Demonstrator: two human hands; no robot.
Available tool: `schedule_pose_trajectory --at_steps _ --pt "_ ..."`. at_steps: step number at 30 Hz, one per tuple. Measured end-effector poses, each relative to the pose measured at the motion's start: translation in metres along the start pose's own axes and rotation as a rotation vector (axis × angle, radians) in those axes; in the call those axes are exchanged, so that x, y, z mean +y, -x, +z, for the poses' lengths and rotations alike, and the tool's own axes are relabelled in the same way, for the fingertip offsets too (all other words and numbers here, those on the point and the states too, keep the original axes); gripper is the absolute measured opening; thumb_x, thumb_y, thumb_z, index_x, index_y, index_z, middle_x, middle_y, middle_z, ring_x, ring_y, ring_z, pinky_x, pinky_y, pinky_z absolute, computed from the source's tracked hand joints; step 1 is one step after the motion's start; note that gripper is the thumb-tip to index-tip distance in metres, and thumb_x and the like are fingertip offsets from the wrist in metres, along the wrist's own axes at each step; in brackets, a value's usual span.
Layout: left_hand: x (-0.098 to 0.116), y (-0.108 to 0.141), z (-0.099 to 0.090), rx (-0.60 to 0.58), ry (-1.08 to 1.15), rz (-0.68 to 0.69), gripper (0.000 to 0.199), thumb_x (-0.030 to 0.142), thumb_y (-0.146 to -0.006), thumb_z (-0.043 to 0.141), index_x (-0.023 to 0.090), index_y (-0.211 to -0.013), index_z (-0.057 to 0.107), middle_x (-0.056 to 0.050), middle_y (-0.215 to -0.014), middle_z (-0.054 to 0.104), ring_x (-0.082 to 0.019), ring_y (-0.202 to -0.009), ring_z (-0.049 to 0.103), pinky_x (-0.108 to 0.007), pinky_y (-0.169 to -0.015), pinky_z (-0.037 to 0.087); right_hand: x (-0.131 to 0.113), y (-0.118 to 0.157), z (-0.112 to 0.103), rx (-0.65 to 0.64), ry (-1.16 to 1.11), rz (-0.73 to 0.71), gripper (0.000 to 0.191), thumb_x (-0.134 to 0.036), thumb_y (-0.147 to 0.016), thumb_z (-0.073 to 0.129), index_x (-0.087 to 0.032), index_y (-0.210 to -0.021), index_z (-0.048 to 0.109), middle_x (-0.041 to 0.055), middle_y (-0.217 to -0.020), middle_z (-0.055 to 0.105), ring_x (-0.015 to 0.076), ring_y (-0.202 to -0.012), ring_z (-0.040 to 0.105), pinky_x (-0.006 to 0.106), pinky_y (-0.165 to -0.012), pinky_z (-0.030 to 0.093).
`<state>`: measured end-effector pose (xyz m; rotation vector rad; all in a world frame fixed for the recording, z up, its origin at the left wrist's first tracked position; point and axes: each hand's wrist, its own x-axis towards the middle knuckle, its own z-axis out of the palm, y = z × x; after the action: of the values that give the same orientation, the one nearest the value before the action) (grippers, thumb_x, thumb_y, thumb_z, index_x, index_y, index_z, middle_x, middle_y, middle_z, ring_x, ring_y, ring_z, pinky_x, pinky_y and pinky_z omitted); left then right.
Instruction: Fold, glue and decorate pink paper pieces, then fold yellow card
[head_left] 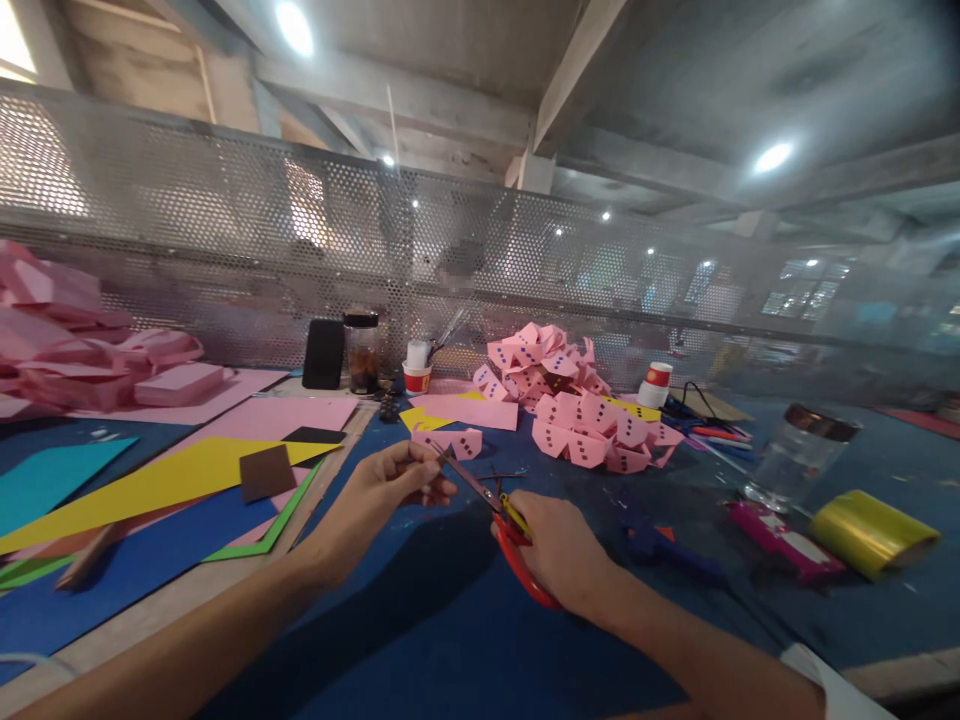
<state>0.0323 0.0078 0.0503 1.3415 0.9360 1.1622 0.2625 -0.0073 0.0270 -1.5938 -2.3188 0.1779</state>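
Note:
My right hand (562, 545) grips a pair of scissors (525, 575) with red and yellow handles, and their blades point up and left. The blade tips reach the fingertips of my left hand (401, 475), which are pinched together. Whatever those fingers hold is too small to make out. Just behind them stands a folded pink paper piece (457, 442) with dark square spots. Thin dark strips (502, 474) lie on the blue table near the blades. Farther back is a heap of spotted pink paper pieces (544, 360), with a neater row of pink pieces (600, 432) in front.
Coloured sheets (172, 470) and pink foam or paper stacks (67, 340) cover the left side. A phone (324, 354), brown jar (362, 355) and paper cup (417, 378) stand behind. At right are a clear jar (799, 460), yellow roll (874, 533) and blue glue gun (671, 553).

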Motion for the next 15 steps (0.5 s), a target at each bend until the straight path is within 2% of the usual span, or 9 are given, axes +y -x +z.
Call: schedule_pose_trajectory --at_steps 15 --pt "0.0007 0.0012 0.0004 0.006 -0.007 0.011 0.019 0.036 -0.084 0.068 0.019 -0.080 0.060 -0.005 -0.080 0.073 -0.017 -0.075 0.066 -0.030 -0.073 0.050 0.0026 0.0007 0.0036 -0.013 -0.034 -0.026 0.022 -0.036 -0.093 0.055 -0.019 -0.080 0.055 0.0020 -0.081 0.068 0.0143 -0.068 0.059 0.026 -0.059 0.025"
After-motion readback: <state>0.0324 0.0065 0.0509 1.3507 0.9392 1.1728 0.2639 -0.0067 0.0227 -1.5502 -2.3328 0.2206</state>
